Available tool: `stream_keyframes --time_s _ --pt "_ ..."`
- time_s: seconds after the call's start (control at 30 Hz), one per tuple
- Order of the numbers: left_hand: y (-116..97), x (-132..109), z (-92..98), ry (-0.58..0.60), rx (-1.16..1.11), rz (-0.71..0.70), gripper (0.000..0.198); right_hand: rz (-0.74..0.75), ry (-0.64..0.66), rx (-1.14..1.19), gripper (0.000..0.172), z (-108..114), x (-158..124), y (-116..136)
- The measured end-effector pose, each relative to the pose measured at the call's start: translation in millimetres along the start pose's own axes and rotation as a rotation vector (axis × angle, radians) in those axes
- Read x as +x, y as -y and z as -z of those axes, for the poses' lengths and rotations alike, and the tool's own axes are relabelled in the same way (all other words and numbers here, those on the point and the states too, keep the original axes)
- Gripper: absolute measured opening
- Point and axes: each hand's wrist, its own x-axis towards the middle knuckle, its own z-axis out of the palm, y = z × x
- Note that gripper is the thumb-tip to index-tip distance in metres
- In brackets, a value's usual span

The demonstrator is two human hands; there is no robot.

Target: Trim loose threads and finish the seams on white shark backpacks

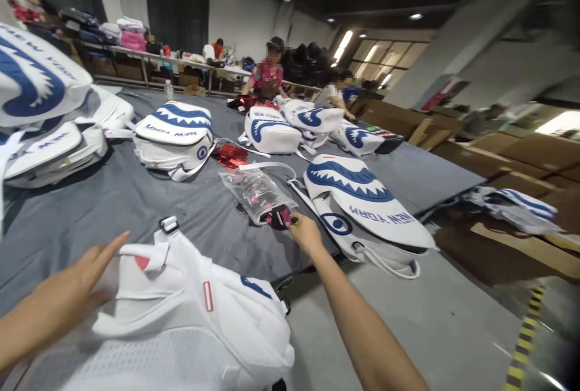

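1. Your right hand [308, 235] has its fingers pinched together on the edge of a pink-and-black bundle [277, 217], which sits at the near end of a clear plastic bag [249, 188].
2. From those fingers, the plastic bag lies to the left and away from you. Its long axis runs off in that direction, with the near end right at your fingertips. Your right hand is clearly the nearer one to it.
3. Your left hand [72, 291] is released, fingers spread and straight, beside the handle end of the near backpack [181, 330]. Whether they touch the cloth, you cannot tell here.
4. That backpack lies to the right of your left fingers, between your forearms, its mesh panel facing up. A strap buckle [169, 225] stands just beyond those fingers.
5. Just right of your right fingers, a blue-and-white backpack [362, 203] appears to overhang the edge of the bench [104, 210].
6. Beyond the plastic bag from your right fingers lies a shiny red packet [231, 154]; a co-worker [268, 77] is farther off.
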Motion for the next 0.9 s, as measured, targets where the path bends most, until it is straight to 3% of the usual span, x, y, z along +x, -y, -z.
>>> stream_keyframes --time_s 0.13,0.27,0.37,0.47,0.53,0.6,0.67,0.73,0.77,0.9 --pt "-27 1 26.4 0.113 0.018 0.069 0.076 0.334 -0.018 0.211 0.031 11 -53 38" --pt "-39 -2 37.1 0.182 0.091 0.088 0.084 0.935 -0.292 0.362 0.024 19 -110 84" --pt "-44 -7 43.2 0.212 0.093 0.098 0.086 1.161 -0.42 0.269 0.038 24 -136 107" --pt "-48 -14 48.8 0.132 0.071 0.079 0.084 1.233 -0.449 0.212 0.041 27 -150 120" --pt "-53 -21 50.1 -0.107 0.076 -0.024 0.075 1.259 -0.418 0.216 0.041 27 -158 126" --pt "-64 -30 46.7 -0.388 0.033 -0.217 0.062 1.284 -0.346 0.249 0.04 24 -168 134" --pt "-79 -39 36.6 -0.542 -0.077 -0.449 0.041 1.296 -0.253 0.291 0.037 19 -179 142" --pt "-96 -48 21.0 -0.576 -0.144 -0.599 0.021 1.265 -0.193 0.328 0.029 13 -191 150" --pt "-103 -53 12.6 -0.582 -0.155 -0.629 0.02 1.241 -0.179 0.345 0.025 10 -195 153" --pt "-106 -74 -5.8 -0.622 -0.23 -0.542 0.02 1.205 -0.069 0.367 0.025 4 -202 156"
